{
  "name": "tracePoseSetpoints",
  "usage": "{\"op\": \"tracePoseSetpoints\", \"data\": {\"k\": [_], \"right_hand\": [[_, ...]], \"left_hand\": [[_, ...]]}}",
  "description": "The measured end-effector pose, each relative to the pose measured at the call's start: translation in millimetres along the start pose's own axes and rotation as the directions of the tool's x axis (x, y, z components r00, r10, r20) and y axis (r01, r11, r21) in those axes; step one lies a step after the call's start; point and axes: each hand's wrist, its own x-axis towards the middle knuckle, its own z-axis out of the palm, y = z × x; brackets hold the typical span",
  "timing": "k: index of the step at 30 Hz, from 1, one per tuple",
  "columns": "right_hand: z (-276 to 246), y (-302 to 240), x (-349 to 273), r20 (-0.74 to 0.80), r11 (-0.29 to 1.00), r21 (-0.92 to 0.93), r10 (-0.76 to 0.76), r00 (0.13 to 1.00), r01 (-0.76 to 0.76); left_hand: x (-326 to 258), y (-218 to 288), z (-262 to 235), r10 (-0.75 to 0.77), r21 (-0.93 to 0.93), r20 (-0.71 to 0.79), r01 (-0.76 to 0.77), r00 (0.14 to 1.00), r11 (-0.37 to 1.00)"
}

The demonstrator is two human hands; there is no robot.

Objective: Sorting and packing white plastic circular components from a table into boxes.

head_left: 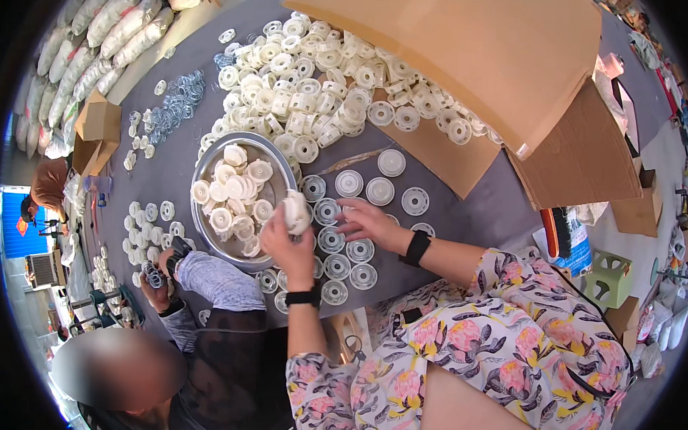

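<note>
My left hand [286, 247] is closed around white round plastic parts [297, 211], perhaps stacked, at the right rim of a metal basin [207, 161]. Inside the basin lie several white knob-shaped plastic parts [243, 185]. My right hand [368, 225] is empty, its fingers apart and pointing toward the left hand. Beneath and around both hands, several pale ring-shaped plastic parts [360, 250] lie in rows on the grey table. Just beyond the right hand sit white discs [380, 191], which look like capped rings.
A big heap of white plastic rings [311, 85] covers the far table, beside cardboard [456, 52]. Metal springs [183, 96] are piled at far left. A co-worker [227, 309] sits close on my left, a hand [156, 288] holding springs. More white parts [143, 227] stand near them.
</note>
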Motion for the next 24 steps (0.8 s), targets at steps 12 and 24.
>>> {"op": "tracePoseSetpoints", "data": {"k": [12,24], "right_hand": [[-44.5,37.3,-18.2,0.149,0.874,0.389,0.252,0.956,-0.291],[-71.9,45.5,-30.3,0.396,0.644,0.628,0.219,0.892,-0.437]], "left_hand": [[-87.9,62.8,38.2,-0.150,-0.398,0.445,0.345,0.883,0.850],[-86.0,66.7,26.9,-0.189,-0.573,0.725,0.732,0.662,0.368]]}}
